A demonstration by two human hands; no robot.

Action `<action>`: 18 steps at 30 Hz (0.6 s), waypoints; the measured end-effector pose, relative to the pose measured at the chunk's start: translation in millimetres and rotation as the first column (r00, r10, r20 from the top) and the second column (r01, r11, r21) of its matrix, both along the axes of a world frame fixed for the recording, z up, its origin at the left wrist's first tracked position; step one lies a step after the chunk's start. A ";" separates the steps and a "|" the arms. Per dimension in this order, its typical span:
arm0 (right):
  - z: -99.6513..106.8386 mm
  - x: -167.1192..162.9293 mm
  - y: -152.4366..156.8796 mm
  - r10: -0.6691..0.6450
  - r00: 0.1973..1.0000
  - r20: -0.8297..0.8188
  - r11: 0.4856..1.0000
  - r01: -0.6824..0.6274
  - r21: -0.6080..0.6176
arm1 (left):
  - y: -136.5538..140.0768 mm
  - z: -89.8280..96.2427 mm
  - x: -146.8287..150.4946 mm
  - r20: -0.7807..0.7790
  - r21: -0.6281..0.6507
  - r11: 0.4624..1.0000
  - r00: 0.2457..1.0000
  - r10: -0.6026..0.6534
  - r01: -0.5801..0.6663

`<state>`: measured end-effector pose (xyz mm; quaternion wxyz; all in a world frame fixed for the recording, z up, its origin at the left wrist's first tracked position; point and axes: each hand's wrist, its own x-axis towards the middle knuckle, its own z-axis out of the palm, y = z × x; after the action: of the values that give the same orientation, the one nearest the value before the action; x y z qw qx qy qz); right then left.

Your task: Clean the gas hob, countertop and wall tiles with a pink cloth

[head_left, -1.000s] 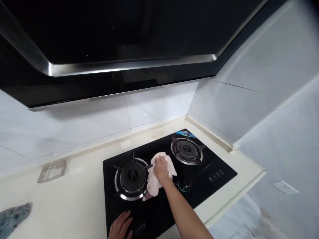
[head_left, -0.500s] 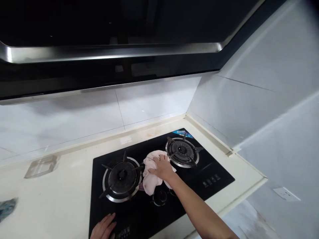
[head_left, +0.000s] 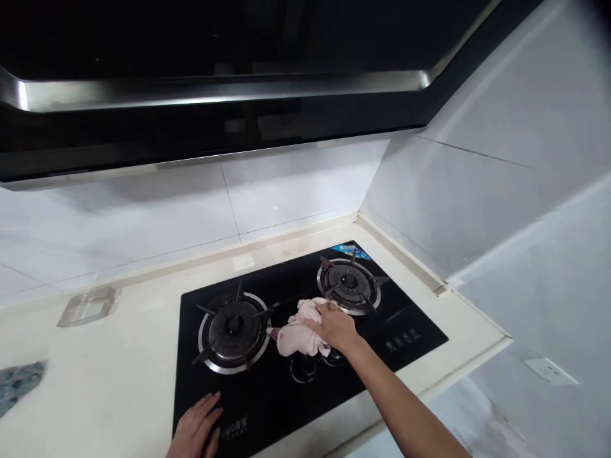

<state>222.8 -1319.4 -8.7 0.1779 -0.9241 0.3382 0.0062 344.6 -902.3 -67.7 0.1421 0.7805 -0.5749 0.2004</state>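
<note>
A crumpled pale pink cloth (head_left: pixel 301 331) lies on the black glass gas stove (head_left: pixel 281 407), between the two burners and just behind the knobs. My right hand (head_left: pixel 334 326) presses on the cloth's right side, its fingers curled over the fabric. At the stove's front left corner rests my left hand (head_left: pixel 196 425), fingers stretched out on the glass and holding nothing. The left burner (head_left: pixel 233 327) is left of the cloth, and the right burner (head_left: pixel 349 283) lies just behind my right hand. Part of the knobs (head_left: pixel 303 367) shows in front of the cloth.
A black range hood (head_left: pixel 214 127) hangs low over the stove. On the cream counter (head_left: pixel 119 381) to the left sit a clear rectangular plastic piece (head_left: pixel 88 306) and a patterned blue-grey cloth (head_left: pixel 20 383). A tiled wall (head_left: pixel 477 203) closes the right side, with a socket (head_left: pixel 551 371).
My right hand has slid the pink cloth to the right and toward the front of the stove. My left hand stays at the front left corner. The view has shifted slightly.
</note>
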 end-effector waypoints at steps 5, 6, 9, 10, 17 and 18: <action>-6.7 -8.1 -6.1 -0.056 0.998 -0.043 0.998 0.056 0.007 | -1.1 4.1 -4.0 -0.004 -0.007 1.000 1.000 -0.005 0.005; -9.1 -10.4 -8.3 -0.070 0.997 -0.042 0.998 0.070 0.002 | -1.5 5.6 -5.2 -0.009 -0.006 1.000 1.000 -0.002 0.002; -17.0 -20.9 -15.7 -0.138 0.990 -0.041 0.990 0.137 -0.025 | -3.0 9.9 -8.4 -0.029 0.007 1.000 1.000 0.008 -0.008; -19.9 -25.4 -18.2 -0.163 0.986 -0.043 0.986 0.162 -0.033 | -3.5 10.8 -9.2 -0.036 0.011 1.000 0.999 0.010 -0.009; -51.0 -65.8 -34.1 -0.290 0.957 0.017 0.952 0.290 -0.097 | -2.8 6.9 -7.6 -0.044 -0.006 1.000 0.999 -0.003 0.002; -56.2 -75.1 -37.7 -0.303 0.953 0.023 0.946 0.303 -0.110 | -2.2 5.4 -6.8 -0.046 -0.006 1.000 0.999 -0.005 0.004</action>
<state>147.7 -1357.1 -65.0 0.1254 -0.8697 0.4754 -0.0427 337.8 -904.4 -62.2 0.1581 0.7832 -0.5726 0.1838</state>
